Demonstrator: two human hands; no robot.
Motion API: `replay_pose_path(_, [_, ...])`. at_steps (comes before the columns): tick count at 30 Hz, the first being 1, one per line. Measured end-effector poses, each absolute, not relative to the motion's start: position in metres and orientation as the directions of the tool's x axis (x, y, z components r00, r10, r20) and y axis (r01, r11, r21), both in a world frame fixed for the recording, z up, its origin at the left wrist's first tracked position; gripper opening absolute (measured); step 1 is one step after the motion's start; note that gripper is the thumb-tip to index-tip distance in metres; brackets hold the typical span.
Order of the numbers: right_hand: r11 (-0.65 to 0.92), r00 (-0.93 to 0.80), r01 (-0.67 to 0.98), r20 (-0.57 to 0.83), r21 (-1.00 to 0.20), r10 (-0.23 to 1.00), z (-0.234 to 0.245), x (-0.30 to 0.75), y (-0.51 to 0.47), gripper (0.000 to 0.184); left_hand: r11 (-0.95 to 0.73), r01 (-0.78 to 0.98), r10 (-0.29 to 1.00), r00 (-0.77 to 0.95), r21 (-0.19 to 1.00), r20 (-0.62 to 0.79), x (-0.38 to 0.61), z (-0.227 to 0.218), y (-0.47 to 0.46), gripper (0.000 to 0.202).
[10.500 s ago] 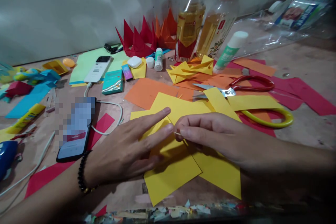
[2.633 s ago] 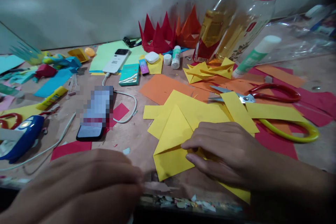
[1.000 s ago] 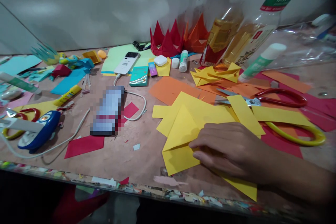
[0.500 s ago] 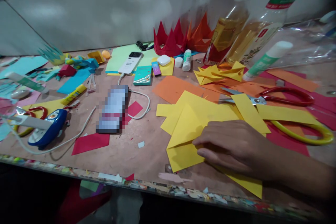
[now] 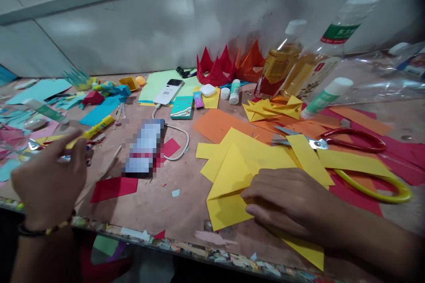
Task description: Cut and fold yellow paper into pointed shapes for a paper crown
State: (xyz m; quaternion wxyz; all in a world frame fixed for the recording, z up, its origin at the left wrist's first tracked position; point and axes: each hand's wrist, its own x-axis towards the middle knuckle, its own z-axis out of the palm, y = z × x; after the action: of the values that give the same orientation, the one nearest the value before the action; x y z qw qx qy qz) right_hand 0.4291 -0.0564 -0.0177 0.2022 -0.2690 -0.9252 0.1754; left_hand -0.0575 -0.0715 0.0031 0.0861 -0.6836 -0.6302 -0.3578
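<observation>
On the right, my right hand (image 5: pixel 282 205) rests with bent fingers on a folded sheet of yellow paper (image 5: pixel 229 172), holding it against the table. Its fingertips touch a crease beside a raised triangular flap. Part of the sheet is hidden under the palm. At the far left, my left hand (image 5: pixel 49 181) is above the table, slightly blurred, with finger and thumb apart and nothing seen between them. It covers most of a blue plastic object. Red-handled scissors (image 5: pixel 353 140) lie past the right hand, partly under yellow strips (image 5: pixel 358 161).
A phone (image 5: pixel 143 148) with a white cable lies mid-table. Red (image 5: pixel 215 68) and orange (image 5: pixel 252 64) paper crowns stand at the wall, beside two bottles (image 5: pixel 280 66) and a glue stick (image 5: pixel 327 97). Orange paper (image 5: pixel 221 124) and a red scrap (image 5: pixel 113 189) lie nearby.
My left hand has come into view at the left, over the blue object. My right hand stays on the yellow paper. The camera view has tilted up slightly.
</observation>
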Motion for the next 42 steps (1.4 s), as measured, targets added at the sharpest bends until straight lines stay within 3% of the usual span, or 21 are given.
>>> replay_pose_path(1, [0.795, -0.776, 0.428, 0.276, -0.431, 0.567, -0.018, 0.429, -0.056, 0.022, -0.091, 0.960, 0.786, -0.095, 0.266, 0.612, -0.058, 0.011, -0.061, 0.059])
replay_pose_path(3, [0.796, -0.779, 0.431, 0.270, -0.425, 0.566, -0.018, 0.430, -0.057, 0.023, 0.233, 0.971, 0.747, -0.141, -0.057, 0.650, -0.054, 0.022, -0.048, 0.070])
replay_pose_path(5, [0.796, -0.783, 0.436, 0.260, -0.421, 0.566, -0.018, 0.430, -0.057, 0.024, 0.316, 0.939, 0.702, -0.134, -0.137, 0.700, -0.040, 0.027, -0.046, 0.062])
replay_pose_path(8, [0.799, -0.789, 0.434, 0.251, -0.417, 0.560, -0.018, 0.430, -0.057, 0.024, 0.064, 0.998, 0.726, -0.028, -0.028, 0.687, 0.003, 0.027, -0.058, 0.025])
replay_pose_path(12, [0.803, -0.791, 0.429, 0.258, -0.414, 0.555, -0.018, 0.429, -0.058, 0.021, -0.467, 0.884, 0.779, 0.402, 0.017, 0.481, 0.076, 0.029, -0.075, 0.012])
replay_pose_path(14, [0.802, -0.783, 0.427, 0.272, -0.417, 0.559, -0.018, 0.429, -0.058, 0.018, -0.663, 0.749, 0.695, 0.603, 0.023, 0.393, 0.108, 0.030, -0.073, 0.011])
replay_pose_path(16, [0.800, -0.770, 0.440, 0.286, -0.409, 0.570, -0.020, 0.429, -0.056, 0.014, -0.817, 0.577, 0.544, 0.771, -0.003, 0.332, 0.135, 0.029, -0.061, 0.023])
replay_pose_path(18, [0.791, -0.741, 0.483, 0.307, -0.375, 0.597, -0.022, 0.431, -0.054, 0.018, -0.833, 0.543, 0.510, 0.828, -0.106, 0.234, 0.153, 0.025, -0.044, 0.036])
replay_pose_path(20, [0.775, -0.706, 0.545, 0.323, -0.318, 0.630, -0.025, 0.432, -0.051, 0.027, -0.836, 0.535, 0.506, 0.838, -0.122, 0.203, 0.163, 0.017, -0.029, 0.035])
replay_pose_path(24, [0.758, -0.685, 0.596, 0.325, -0.265, 0.652, -0.032, 0.435, -0.048, 0.037, -0.848, 0.524, 0.502, 0.843, -0.080, 0.192, 0.163, -0.002, -0.014, 0.021])
replay_pose_path(28, [0.721, -0.656, 0.638, 0.300, -0.270, 0.693, -0.034, 0.435, -0.048, 0.041, -0.855, 0.518, 0.509, 0.839, 0.002, 0.190, 0.155, -0.014, -0.013, 0.023])
replay_pose_path(35, [0.705, -0.661, 0.653, 0.247, -0.276, 0.709, -0.032, 0.436, -0.041, 0.026, -0.850, 0.516, 0.527, 0.835, 0.109, 0.156, 0.151, -0.014, -0.013, 0.030])
replay_pose_path(42, [0.718, -0.671, 0.596, 0.268, -0.360, 0.691, -0.026, 0.434, -0.047, 0.018, -0.830, 0.540, 0.557, 0.812, 0.138, 0.174, 0.150, -0.018, -0.014, 0.064])
